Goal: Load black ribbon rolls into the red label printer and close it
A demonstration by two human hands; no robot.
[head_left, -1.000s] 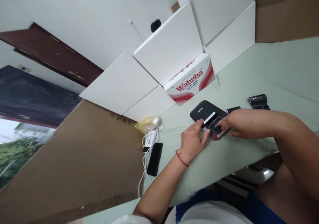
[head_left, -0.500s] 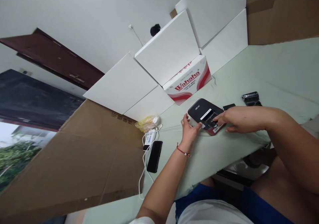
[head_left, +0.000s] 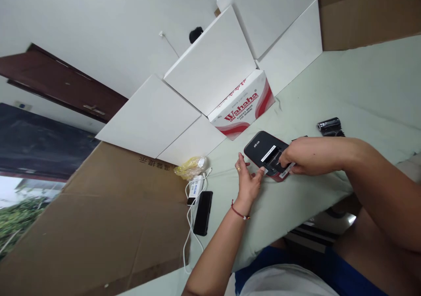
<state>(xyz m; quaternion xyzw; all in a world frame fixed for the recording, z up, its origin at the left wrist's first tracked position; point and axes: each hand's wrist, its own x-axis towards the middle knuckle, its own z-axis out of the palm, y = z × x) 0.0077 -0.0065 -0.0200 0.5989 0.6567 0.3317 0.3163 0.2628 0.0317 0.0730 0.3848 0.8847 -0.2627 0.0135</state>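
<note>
A black device with a red underside [head_left: 255, 149] lies on the green cloth; it looks like a small label printer. A recess shows in its top, beside a white label strip. My left hand [head_left: 249, 183] is at its near left side, thumb tip at the edge and other fingers spread apart. My right hand [head_left: 297, 155] reaches over from the right, with curled fingers at the recess and the red front edge. Whether a small part is pinched there is hidden. Behind my right wrist lies a shiny black roll [head_left: 330, 126], beside a partly covered flat black item.
A white-and-red Wahaha box [head_left: 245, 107] stands against white panels [head_left: 210, 63] at the back. To the left are a yellowish plastic bag [head_left: 189, 169], a white cable [head_left: 188, 217] and a black phone [head_left: 203, 213]. Cardboard walls [head_left: 108, 212] border the left; green cloth covers the table [head_left: 368, 85].
The view has shifted slightly. My right fingers have drawn in closer over the printer's recess and front edge. My left hand stays at the printer's side, its fingers still spread.
</note>
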